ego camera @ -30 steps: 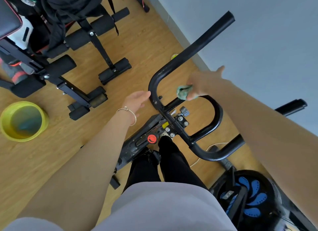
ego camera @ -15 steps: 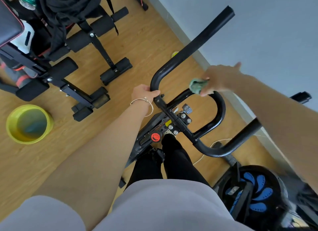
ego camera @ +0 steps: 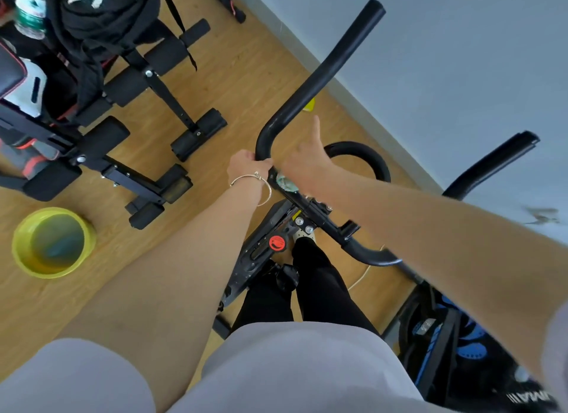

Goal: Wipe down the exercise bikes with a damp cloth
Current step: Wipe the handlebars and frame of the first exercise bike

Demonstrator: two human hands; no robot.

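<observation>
The left hand (ego camera: 250,166) is gripping the black handlebar (ego camera: 322,74) of the exercise bike (ego camera: 261,252) at its bend, fingers curled round the tube, a thin bracelet (ego camera: 249,180) hanging on the wrist. Just beside it, the right hand (ego camera: 302,157) is holding a green cloth (ego camera: 287,183) against the crossbar (ego camera: 330,225), thumb sticking up; its other fingers are hiding behind the hand, so how they are lying cannot be told. The cloth is peeking out under the heel of the hand, touching the bar. A red knob (ego camera: 277,243) is showing on the bike's frame below. On the wooden floor (ego camera: 246,74) to the left, a yellow bowl (ego camera: 21,252) is holding water, near a black bench (ego camera: 104,135) carrying a dark bag (ego camera: 101,19). 1 more bike (ego camera: 461,345) is standing at lower right
</observation>
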